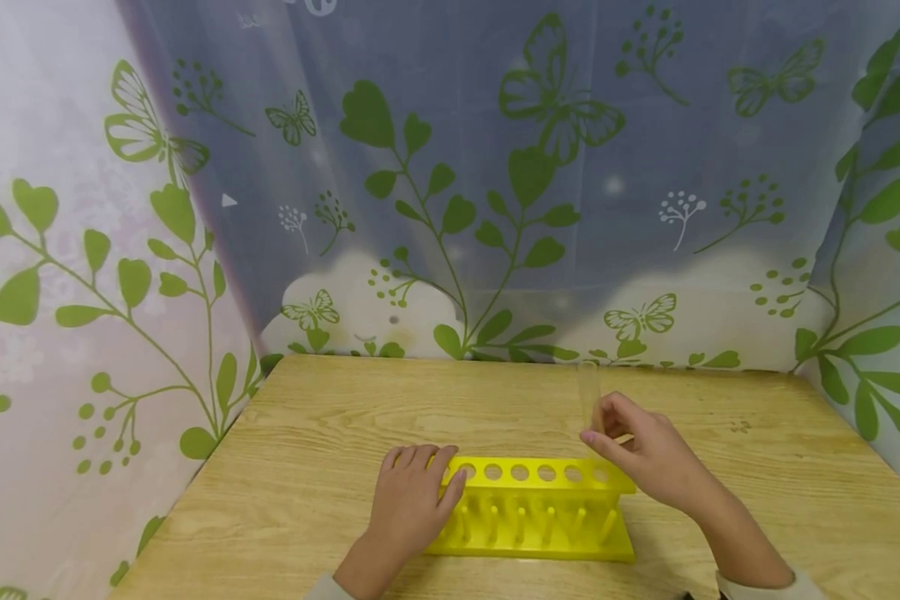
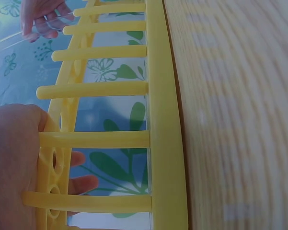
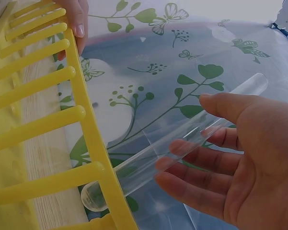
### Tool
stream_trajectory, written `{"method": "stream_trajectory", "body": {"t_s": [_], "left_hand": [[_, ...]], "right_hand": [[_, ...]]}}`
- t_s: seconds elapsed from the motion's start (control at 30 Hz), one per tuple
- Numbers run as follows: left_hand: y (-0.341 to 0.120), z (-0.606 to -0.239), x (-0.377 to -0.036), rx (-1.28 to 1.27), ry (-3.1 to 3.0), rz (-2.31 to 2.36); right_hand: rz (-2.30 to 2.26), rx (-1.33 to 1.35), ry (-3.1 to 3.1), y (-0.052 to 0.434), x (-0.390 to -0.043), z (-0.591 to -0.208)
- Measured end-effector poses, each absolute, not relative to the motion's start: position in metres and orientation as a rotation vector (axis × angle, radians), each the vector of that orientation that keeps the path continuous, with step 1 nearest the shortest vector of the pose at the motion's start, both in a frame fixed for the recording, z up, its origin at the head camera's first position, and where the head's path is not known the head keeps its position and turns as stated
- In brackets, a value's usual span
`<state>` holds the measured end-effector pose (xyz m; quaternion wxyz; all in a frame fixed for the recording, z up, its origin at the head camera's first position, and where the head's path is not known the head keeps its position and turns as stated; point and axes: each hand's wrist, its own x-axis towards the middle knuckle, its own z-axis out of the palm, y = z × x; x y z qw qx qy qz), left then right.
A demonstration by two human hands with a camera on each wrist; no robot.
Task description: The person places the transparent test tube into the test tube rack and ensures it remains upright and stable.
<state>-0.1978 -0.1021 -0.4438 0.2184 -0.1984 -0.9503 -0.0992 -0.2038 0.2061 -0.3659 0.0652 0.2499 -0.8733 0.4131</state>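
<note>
From the head view, your left hand [image 1: 411,500] lay curled over the left end of the yellow plastic test-tube rack [image 1: 540,510], which stood near the front edge of the pale wooden table [image 1: 330,433]. Your right hand [image 1: 645,454] pinched a clear glass test tube [image 1: 589,398] upright above the rack's rightmost hole. No label or writing could be read anywhere; the backdrop cloth [image 1: 495,167] carried only green leaves and butterflies.

From your left wrist, the left hand's fingers [image 2: 84,184] wrapped the rack's [image 2: 158,120] perforated top plate, thumb on one side and fingertips on the other.

From your right wrist, the right hand's fingertips [image 3: 182,148] and thumb held the tube [image 3: 158,158] mid-length, its rounded end touching the rack's [image 3: 91,129] top plate.
</note>
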Motion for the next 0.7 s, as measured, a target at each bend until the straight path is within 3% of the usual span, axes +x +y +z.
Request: {"method": "stream_trajectory", "body": {"t_s": [0.7], "left_hand": [[-0.1023,-0.4439,-0.1976,-0.545,-2.605,-0.264]], "right_hand": [[1.250,0.772,-2.677,0.2068,-0.2041,-0.3634]]}}
